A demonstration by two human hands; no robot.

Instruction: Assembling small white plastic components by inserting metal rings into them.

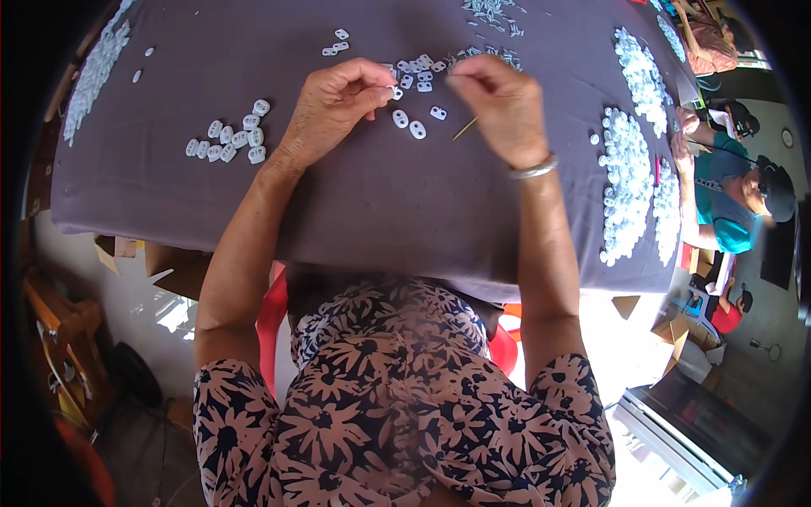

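My left hand (342, 101) pinches a small white plastic piece with two holes (396, 92) between thumb and fingertips. To its right, my right hand (500, 106) is smeared by motion, its fingers bent down beside a scatter of thin grey metal bits (507, 57); what they hold, if anything, cannot be made out. Loose two-hole white pieces (424, 86) lie between the hands, and two oval ones (400, 119) sit a little nearer me. Close below the right hand rests a thin yellowish stick (465, 128).
A dark cloth-covered table (389, 203) spreads before me. Thicker white pieces (226, 135) are grouped at left. Long heaps of white parts lie at the far left (100, 72) and right (623, 186). More metal bits (490, 10) are at the back. Another person (735, 186) works at the right edge.
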